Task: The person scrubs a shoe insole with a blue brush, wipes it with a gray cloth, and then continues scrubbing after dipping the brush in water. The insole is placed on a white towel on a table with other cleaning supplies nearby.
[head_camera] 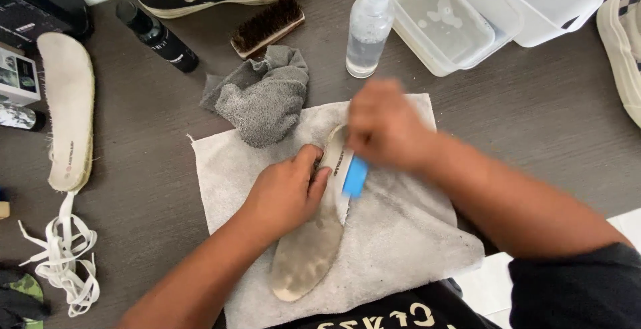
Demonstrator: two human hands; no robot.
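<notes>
Fingers: insole (308, 252) pinned by left hand (286, 195), blue brush (355, 177) gripped by right hand (384, 127) | towel (400, 249) centre | heel grime left, scrubbing judged unfinished

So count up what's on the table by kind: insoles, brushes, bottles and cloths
Insoles: 2, one under the left hand, one at the left edge
Brushes: 2, blue, wooden
Bottles: 2, clear, black
Cloths: 2, white, grey
Total: 8
</notes>
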